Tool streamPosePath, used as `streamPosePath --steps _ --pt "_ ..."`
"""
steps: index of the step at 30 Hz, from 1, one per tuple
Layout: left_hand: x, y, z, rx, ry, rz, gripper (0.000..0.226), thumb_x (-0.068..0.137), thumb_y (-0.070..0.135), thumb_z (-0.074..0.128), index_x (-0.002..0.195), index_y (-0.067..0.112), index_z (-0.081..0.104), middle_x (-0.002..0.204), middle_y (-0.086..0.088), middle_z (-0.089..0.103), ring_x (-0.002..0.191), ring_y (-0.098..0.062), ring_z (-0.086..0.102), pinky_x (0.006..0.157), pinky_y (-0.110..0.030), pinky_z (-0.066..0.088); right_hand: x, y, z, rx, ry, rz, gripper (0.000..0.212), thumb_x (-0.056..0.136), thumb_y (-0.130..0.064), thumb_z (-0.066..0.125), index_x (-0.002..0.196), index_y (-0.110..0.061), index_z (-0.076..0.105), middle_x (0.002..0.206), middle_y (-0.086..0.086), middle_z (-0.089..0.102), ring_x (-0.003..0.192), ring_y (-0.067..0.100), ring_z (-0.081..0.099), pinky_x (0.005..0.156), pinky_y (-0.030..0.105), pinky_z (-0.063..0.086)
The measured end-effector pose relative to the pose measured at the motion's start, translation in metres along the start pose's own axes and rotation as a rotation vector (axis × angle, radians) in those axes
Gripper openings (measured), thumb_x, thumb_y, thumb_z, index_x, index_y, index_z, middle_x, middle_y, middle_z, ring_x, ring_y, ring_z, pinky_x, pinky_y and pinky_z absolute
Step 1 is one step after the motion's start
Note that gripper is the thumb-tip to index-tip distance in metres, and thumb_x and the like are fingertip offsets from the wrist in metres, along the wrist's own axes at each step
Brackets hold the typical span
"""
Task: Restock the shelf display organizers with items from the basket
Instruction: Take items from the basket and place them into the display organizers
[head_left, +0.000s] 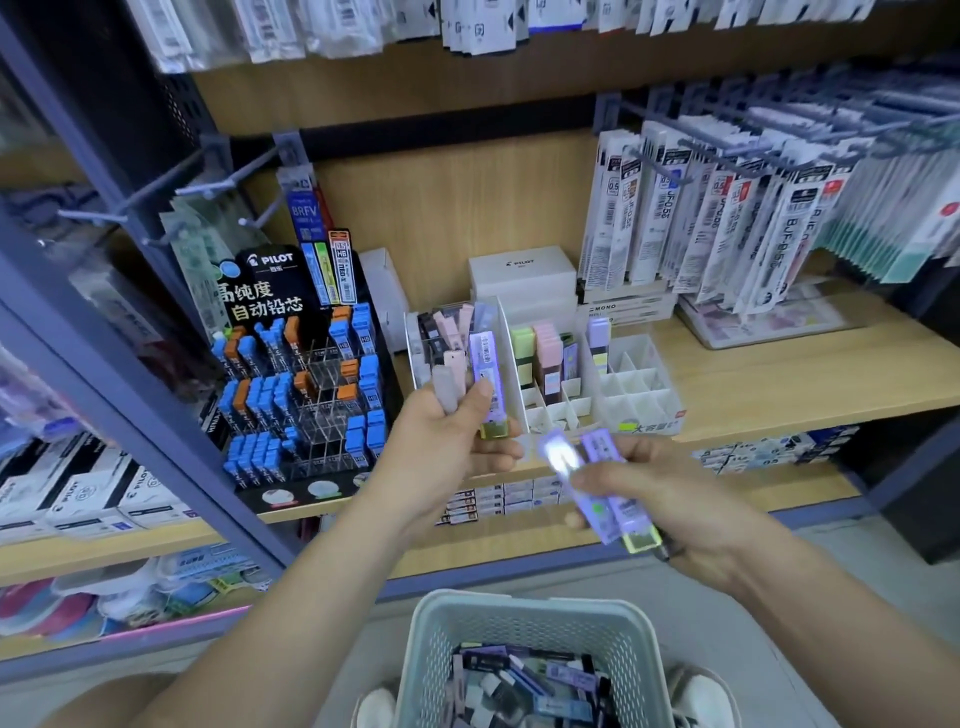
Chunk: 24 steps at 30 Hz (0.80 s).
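My left hand (457, 441) grips a purple lead case (487, 379) and a grey-pink case (448, 387), held up in front of the white shelf organizer (639, 400). To the lower right, my right hand (644, 493) holds two purple lead cases (605, 488) that point up and left, just before the shelf edge. The organizer's back slots hold green, pink and purple cases; many front slots are bare. The pale green basket (524, 618) sits low in the middle, with several dark, purple and white cases inside.
A black Pilot lead display (306, 395) with blue and orange cases stands left of the organizer. White boxes (522, 278) sit behind it. Packaged refills (727, 228) hang on hooks at the upper right. A blue shelf post (156, 415) runs diagonally at the left.
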<state>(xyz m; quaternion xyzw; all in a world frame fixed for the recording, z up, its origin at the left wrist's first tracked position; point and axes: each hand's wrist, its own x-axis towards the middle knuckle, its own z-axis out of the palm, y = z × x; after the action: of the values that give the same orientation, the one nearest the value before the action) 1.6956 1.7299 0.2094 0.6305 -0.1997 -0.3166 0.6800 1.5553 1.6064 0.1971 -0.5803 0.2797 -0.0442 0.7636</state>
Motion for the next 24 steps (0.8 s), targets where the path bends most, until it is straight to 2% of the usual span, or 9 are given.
streamPosePath --steps 4,6,9,11,13,15,17,20,24 --pt "0.007 0.008 -0.009 0.208 -0.122 -0.044 0.018 0.098 0.023 0.049 0.096 0.008 0.06 0.063 -0.007 0.06 0.045 -0.012 0.048 0.04 -0.018 0.04 0.011 -0.03 -0.011 0.049 0.104 -0.106 0.01 0.086 0.001 0.063 0.085 -0.007 0.068 0.064 0.008 0.069 0.055 0.02 0.068 0.044 0.023 0.049" --pt "0.008 0.01 -0.009 0.361 -0.228 -0.075 0.021 0.098 0.026 0.05 0.084 0.013 0.058 0.063 -0.006 0.056 0.045 -0.009 0.041 0.043 -0.017 0.034 0.017 -0.042 -0.011 0.021 0.091 -0.157 0.009 0.085 -0.002 0.065 0.09 -0.008 0.07 0.066 0.01 0.067 0.054 0.017 0.064 0.046 0.021 0.044" --pt "0.012 0.009 -0.009 0.631 -0.344 -0.118 0.027 0.097 0.03 0.053 0.075 0.014 0.051 0.062 -0.003 0.05 0.049 -0.013 0.041 0.051 -0.022 0.035 0.024 -0.05 -0.011 -0.027 0.061 -0.223 0.012 0.081 -0.002 0.069 0.089 -0.01 0.071 0.066 0.011 0.065 0.054 0.017 0.059 0.047 0.021 0.041" --pt "0.015 0.007 -0.005 0.816 -0.367 -0.087 0.032 0.097 0.034 0.052 0.071 0.016 0.046 0.056 0.004 0.047 0.054 -0.015 0.042 0.057 -0.024 0.033 0.028 -0.05 -0.007 -0.087 0.045 -0.258 0.021 0.072 -0.01 0.08 0.091 -0.012 0.071 0.068 0.01 0.067 0.058 0.021 0.057 0.056 0.026 0.041" --pt "0.017 0.006 0.002 0.941 -0.383 -0.023 0.032 0.097 0.03 0.05 0.068 0.019 0.047 0.052 0.007 0.046 0.048 -0.009 0.048 0.052 -0.02 0.034 0.033 -0.045 0.002 -0.201 0.042 -0.285 0.045 0.059 -0.028 0.091 0.098 -0.017 0.07 0.077 0.013 0.072 0.067 0.024 0.057 0.066 0.035 0.043" --pt "0.017 0.008 0.007 0.998 -0.379 0.025 0.03 0.096 0.025 0.049 0.067 0.028 0.049 0.053 0.007 0.05 0.051 -0.008 0.057 0.048 -0.017 0.039 0.038 -0.041 0.011 -0.278 0.064 -0.346 0.046 0.06 -0.029 0.091 0.099 -0.021 0.07 0.089 0.007 0.075 0.079 0.02 0.065 0.077 0.032 0.051" --pt "0.019 0.01 0.005 1.028 -0.365 0.035 0.028 0.095 0.025 0.049 0.068 0.029 0.052 0.057 0.005 0.053 0.059 -0.016 0.061 0.056 -0.022 0.043 0.044 -0.039 0.015 -0.349 0.071 -0.357 0.047 0.063 -0.027 0.091 0.103 -0.02 0.07 0.097 0.004 0.074 0.092 0.018 0.07 0.089 0.034 0.054" --pt "0.022 0.014 -0.001 1.031 -0.355 0.006 0.032 0.093 0.026 0.052 0.061 0.028 0.052 0.049 0.008 0.049 0.052 -0.014 0.048 0.053 -0.026 0.04 0.047 -0.038 0.019 -0.473 0.027 -0.323 0.046 0.063 -0.028 0.091 0.104 -0.02 0.071 0.095 0.003 0.075 0.092 0.019 0.071 0.091 0.041 0.055" --pt "0.023 0.014 -0.002 1.201 -0.32 0.063 0.04 0.09 0.036 0.054 0.055 0.024 0.041 0.052 0.006 0.046 0.05 -0.007 0.042 0.049 -0.025 0.033 0.052 -0.034 0.022 -0.378 0.026 -0.314 0.037 0.066 -0.02 0.088 0.098 -0.014 0.071 0.091 0.015 0.074 0.09 0.035 0.071 0.087 0.05 0.056"
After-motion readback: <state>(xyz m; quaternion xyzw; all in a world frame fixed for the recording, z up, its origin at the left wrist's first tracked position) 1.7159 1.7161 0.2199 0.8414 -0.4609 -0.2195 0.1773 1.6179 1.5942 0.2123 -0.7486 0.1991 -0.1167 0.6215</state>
